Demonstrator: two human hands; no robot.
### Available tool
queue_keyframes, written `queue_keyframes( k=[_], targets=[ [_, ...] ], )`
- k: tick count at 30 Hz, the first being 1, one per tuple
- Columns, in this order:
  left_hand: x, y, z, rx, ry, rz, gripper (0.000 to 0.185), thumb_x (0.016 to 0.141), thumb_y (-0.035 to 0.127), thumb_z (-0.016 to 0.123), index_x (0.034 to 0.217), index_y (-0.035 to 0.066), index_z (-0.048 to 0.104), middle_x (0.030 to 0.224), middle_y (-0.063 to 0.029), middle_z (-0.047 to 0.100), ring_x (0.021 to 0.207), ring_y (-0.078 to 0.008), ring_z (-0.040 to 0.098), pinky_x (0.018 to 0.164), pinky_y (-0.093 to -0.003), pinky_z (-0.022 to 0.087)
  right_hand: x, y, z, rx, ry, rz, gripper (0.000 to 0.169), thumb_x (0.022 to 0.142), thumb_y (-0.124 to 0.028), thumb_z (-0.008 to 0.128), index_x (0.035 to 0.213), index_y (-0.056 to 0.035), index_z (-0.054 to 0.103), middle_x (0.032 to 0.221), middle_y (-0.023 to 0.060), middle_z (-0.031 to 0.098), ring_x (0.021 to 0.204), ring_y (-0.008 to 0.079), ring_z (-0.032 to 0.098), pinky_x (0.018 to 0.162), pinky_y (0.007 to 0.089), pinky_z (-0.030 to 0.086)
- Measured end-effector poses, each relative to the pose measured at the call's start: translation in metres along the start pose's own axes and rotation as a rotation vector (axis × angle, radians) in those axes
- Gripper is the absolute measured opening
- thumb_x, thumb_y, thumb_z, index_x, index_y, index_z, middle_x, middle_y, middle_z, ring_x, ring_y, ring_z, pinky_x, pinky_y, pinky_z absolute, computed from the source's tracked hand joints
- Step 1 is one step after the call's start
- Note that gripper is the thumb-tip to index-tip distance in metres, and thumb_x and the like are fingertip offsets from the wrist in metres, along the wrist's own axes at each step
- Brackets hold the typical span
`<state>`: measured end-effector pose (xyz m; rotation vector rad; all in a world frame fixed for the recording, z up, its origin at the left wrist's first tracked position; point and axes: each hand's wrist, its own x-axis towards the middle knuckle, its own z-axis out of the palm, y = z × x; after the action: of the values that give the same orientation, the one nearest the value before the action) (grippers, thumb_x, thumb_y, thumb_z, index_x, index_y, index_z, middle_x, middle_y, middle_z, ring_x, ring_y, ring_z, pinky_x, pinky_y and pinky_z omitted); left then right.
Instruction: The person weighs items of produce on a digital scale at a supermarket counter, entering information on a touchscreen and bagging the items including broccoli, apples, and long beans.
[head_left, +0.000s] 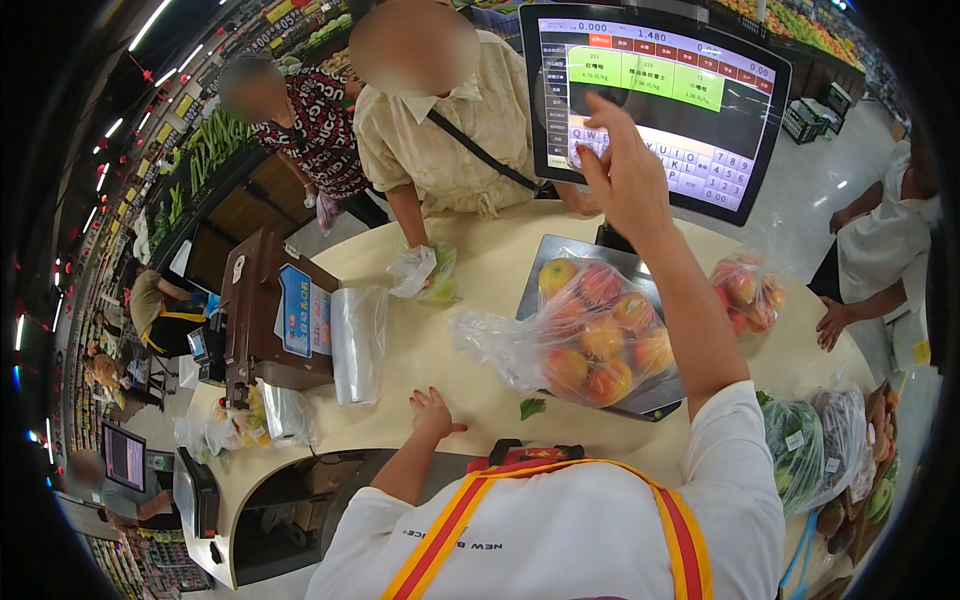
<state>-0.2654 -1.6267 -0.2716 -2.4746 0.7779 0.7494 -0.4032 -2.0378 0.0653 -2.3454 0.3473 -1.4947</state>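
Note:
My right hand (628, 169) is raised in front of the touchscreen (652, 112) of a weighing scale, its index finger pointing and nothing held. Whether a fingertip touches the glass I cannot tell. Several green tiles and a keyboard show on the screen. Below it, a clear plastic bag of apples (600, 337) lies on the metal weighing plate (553, 251), its gathered neck towards the left. My left hand (431, 414) rests on the pale counter (420, 352) with its fingers apart, near a small green leaf (532, 408).
A brown bag-sealing machine (259, 315) and a roll of plastic bags (360, 345) stand at left. Across the counter, a person (450, 150) touches a small produce bag (427, 271). At right are bagged fruit (748, 291), bagged greens (795, 446) and another person's hand (831, 322).

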Motion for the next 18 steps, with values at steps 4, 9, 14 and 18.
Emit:
queue_keyframes(
  k=[4,9,14,18],
  targets=[
    [0.0,0.002,0.001,0.003,0.007,0.003,0.138,0.057,0.065,0.08,0.148,-0.006,0.005,0.146,-0.043,0.01,0.14,-0.0519,0.012,0.114,-0.0529,0.018,0.028,0.029,0.014,-0.201,0.041,-0.1,0.028,0.084,-0.014,0.064,0.107,-0.009,0.049,0.128,0.0085,0.057,0.072,0.0296,0.067,0.06,0.0359,0.053],
    [0.009,0.0,0.009,-0.064,0.058,0.008,0.138,0.056,0.064,0.082,0.148,-0.006,0.006,0.146,-0.0432,0.01,0.139,-0.0531,0.013,0.113,-0.0538,0.021,0.029,0.04,0.013,-0.261,0.094,-0.09,0.026,0.085,-0.012,0.065,0.107,-0.0079,0.052,0.127,0.0078,0.059,0.061,0.0235,0.063,0.056,0.0318,0.05],
    [0.012,-0.003,0.016,-0.058,0.093,0.003,0.139,0.054,0.064,0.082,0.147,-0.007,0.008,0.145,-0.0432,0.012,0.137,-0.0553,0.016,0.111,-0.0547,0.024,-0.028,0.001,-0.027,0.043,0.073,0.08,0.028,0.083,-0.008,0.068,0.106,-0.0066,0.053,0.121,0.0062,0.063,0.051,0.0169,0.053,0.051,0.0297,0.045],
    [0.008,-0.009,0.007,-0.101,0.055,0.054,0.132,0.056,0.057,0.084,0.146,-0.008,0.013,0.141,-0.0443,0.021,0.135,-0.0563,0.021,0.11,-0.0549,0.026,-0.113,0.022,-0.057,0.112,0.081,0.326,0.027,0.086,-0.006,0.064,0.112,-0.0043,0.057,0.102,0.0038,0.066,0.051,0.0111,0.046,0.05,0.0257,0.042]
  ],
)
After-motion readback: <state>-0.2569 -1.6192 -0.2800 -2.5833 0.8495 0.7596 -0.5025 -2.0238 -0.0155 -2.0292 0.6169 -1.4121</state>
